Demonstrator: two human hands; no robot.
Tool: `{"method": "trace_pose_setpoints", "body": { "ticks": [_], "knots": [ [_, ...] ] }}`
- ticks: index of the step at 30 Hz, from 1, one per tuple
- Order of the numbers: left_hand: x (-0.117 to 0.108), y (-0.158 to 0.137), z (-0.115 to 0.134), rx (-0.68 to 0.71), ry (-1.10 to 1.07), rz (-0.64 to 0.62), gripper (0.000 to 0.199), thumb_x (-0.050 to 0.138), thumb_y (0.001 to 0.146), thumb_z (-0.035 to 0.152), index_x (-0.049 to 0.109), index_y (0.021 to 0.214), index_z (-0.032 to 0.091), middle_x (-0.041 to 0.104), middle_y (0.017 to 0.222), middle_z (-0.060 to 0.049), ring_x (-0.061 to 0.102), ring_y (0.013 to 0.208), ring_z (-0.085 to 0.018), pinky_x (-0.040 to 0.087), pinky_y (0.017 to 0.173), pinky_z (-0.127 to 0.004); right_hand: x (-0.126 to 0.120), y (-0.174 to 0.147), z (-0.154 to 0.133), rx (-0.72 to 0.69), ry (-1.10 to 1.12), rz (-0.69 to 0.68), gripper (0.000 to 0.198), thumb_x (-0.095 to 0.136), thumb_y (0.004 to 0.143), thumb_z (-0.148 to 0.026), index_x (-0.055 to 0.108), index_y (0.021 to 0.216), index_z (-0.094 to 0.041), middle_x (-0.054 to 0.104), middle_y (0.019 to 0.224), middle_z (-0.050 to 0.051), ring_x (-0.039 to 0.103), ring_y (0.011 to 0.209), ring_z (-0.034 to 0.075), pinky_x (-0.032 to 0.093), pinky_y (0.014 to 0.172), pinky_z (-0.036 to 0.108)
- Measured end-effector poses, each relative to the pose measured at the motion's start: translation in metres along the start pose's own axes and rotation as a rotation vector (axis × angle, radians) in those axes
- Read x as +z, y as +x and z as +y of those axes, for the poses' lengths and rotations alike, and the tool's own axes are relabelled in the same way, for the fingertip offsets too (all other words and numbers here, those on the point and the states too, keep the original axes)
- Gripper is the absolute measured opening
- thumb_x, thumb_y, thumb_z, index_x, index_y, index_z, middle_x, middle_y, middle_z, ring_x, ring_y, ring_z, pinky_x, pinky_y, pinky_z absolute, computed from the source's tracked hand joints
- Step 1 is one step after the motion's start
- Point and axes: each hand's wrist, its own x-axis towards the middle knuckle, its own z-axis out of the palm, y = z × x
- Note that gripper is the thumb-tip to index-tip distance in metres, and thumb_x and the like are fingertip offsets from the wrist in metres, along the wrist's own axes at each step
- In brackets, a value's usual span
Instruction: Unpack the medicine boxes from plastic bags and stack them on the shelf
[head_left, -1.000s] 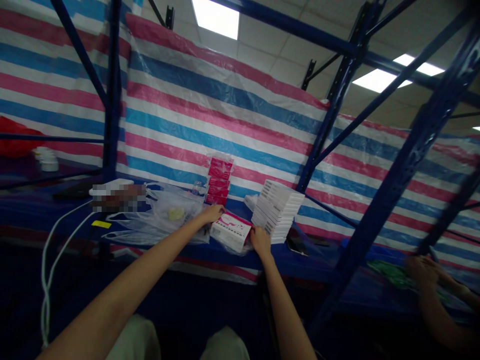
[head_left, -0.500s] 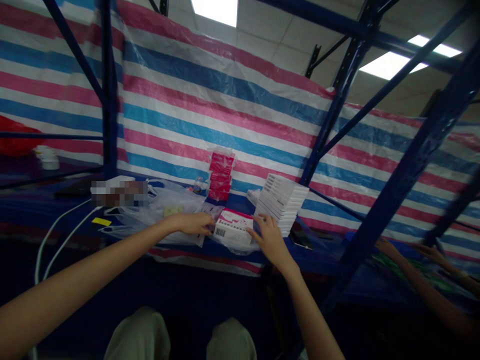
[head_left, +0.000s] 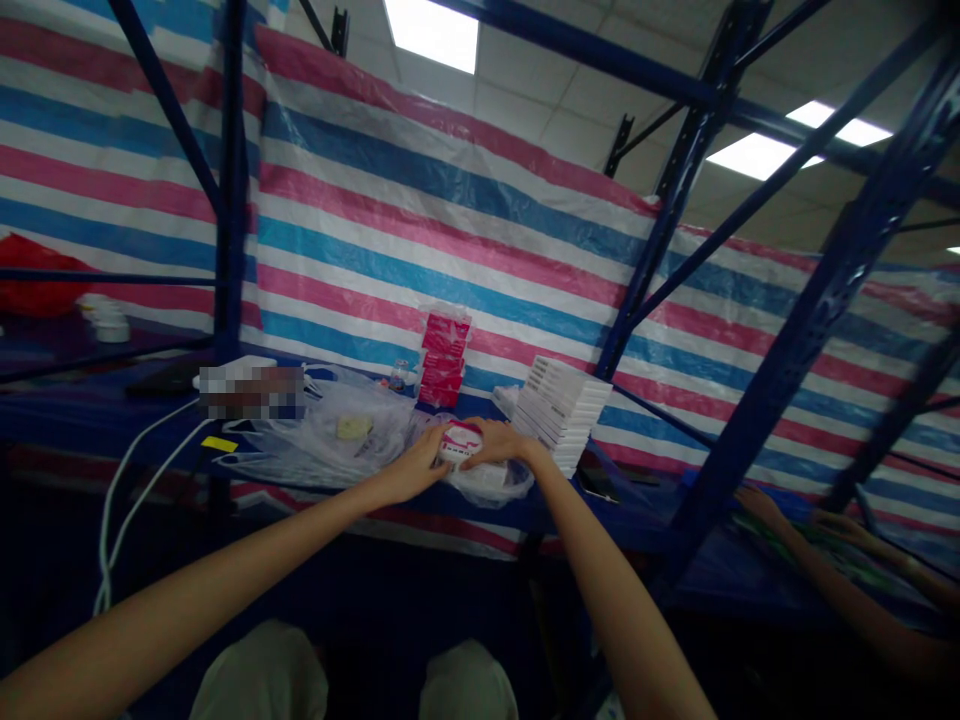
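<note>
Head view: near the table's front edge, a pink-and-white box is gripped between left hand and right hand, clear plastic lying loose about it; toward the back edge, pink boxes are already wrapped, white boxes stacked apparently bare.

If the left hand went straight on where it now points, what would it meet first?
Most likely, the left hand would first meet the pink-and-white box, which it seems to touch; exact depth is unclear.
</note>
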Motion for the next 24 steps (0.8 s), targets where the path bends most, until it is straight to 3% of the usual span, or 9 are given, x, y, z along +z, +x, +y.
{"method": "trace_pose_setpoints", "body": {
  "ticks": [3, 5, 9, 15, 17, 19, 22, 24],
  "knots": [
    [-0.003, 0.001, -0.002, 0.007, -0.024, 0.043, 0.058, 0.047, 0.082, 0.025, 0.021, 0.133, 0.015, 0.033, 0.136, -0.016, 0.031, 0.127, -0.023, 0.028, 0.104, -0.044, 0.001, -0.003, 0.008, -0.069, 0.208, -0.033, 0.081, 0.074, 0.052, -0.046, 0.044, 0.124, -0.021, 0.058, 0.110, 0.006, 0.056, 0.097, 0.019, 0.043, 0.085, 0.032],
    [-0.005, 0.001, -0.005, -0.010, -0.040, 0.068, 0.057, 0.043, 0.085, 0.030, 0.018, 0.134, 0.015, 0.031, 0.137, -0.017, 0.032, 0.127, -0.022, 0.029, 0.103, -0.043, 0.001, -0.005, 0.013, -0.033, 0.427, 0.000, 0.074, 0.071, 0.058, -0.043, 0.043, 0.122, -0.019, 0.058, 0.110, 0.006, 0.057, 0.094, 0.017, 0.045, 0.081, 0.030],
    [-0.005, -0.001, -0.014, -0.064, -0.082, 0.072, 0.056, 0.038, 0.088, 0.038, 0.017, 0.135, 0.014, 0.033, 0.136, -0.017, 0.041, 0.121, -0.022, 0.035, 0.099, -0.041, -0.007, -0.011, 0.010, 0.044, 0.763, 0.176, 0.061, 0.064, 0.067, -0.039, 0.041, 0.120, -0.021, 0.058, 0.111, 0.005, 0.059, 0.093, 0.016, 0.048, 0.077, 0.029],
    [-0.009, 0.004, -0.005, 0.013, 0.000, 0.112, 0.055, 0.037, 0.089, 0.036, 0.017, 0.135, 0.014, 0.034, 0.135, -0.017, 0.043, 0.118, -0.021, 0.036, 0.098, -0.038, -0.036, -0.012, -0.008, 0.160, 1.005, 0.328, 0.053, 0.058, 0.071, -0.038, 0.040, 0.118, -0.022, 0.063, 0.100, 0.005, 0.063, 0.079, 0.019, 0.050, 0.065, 0.030],
    [-0.010, 0.006, 0.009, 0.081, 0.064, 0.086, 0.049, 0.037, 0.090, 0.035, 0.024, 0.133, 0.015, 0.038, 0.132, -0.014, 0.042, 0.118, -0.020, 0.035, 0.098, -0.037, -0.044, -0.004, -0.008, 0.182, 0.949, 0.336, 0.053, 0.059, 0.071, -0.041, 0.042, 0.117, -0.022, 0.064, 0.097, 0.006, 0.063, 0.077, 0.019, 0.050, 0.063, 0.030],
    [-0.003, 0.007, 0.025, 0.161, 0.177, 0.012, 0.045, 0.037, 0.088, 0.041, 0.038, 0.125, 0.015, 0.045, 0.125, -0.013, 0.043, 0.116, -0.022, 0.036, 0.096, -0.038, -0.048, 0.011, -0.002, 0.205, 0.750, 0.344, 0.060, 0.065, 0.065, -0.045, 0.045, 0.116, -0.021, 0.063, 0.098, 0.006, 0.063, 0.078, 0.019, 0.048, 0.066, 0.030],
    [0.028, 0.010, 0.047, 0.242, 0.421, -0.113, 0.053, 0.045, 0.079, 0.057, 0.054, 0.108, 0.014, 0.050, 0.118, -0.016, 0.041, 0.114, -0.031, 0.032, 0.094, -0.048, -0.045, 0.039, 0.009, 0.232, 0.391, 0.326, 0.066, 0.072, 0.056, -0.047, 0.052, 0.113, -0.020, 0.062, 0.100, 0.006, 0.061, 0.085, 0.020, 0.045, 0.075, 0.032],
    [0.057, 0.014, 0.055, 0.234, 0.534, -0.194, 0.066, 0.052, 0.069, 0.062, 0.051, 0.113, 0.012, 0.051, 0.117, -0.020, 0.043, 0.111, -0.035, 0.032, 0.092, -0.051, -0.038, 0.056, 0.015, 0.288, 0.249, 0.291, 0.064, 0.069, 0.058, -0.050, 0.054, 0.112, -0.018, 0.062, 0.100, 0.008, 0.060, 0.090, 0.021, 0.043, 0.079, 0.033]
  ]
}}
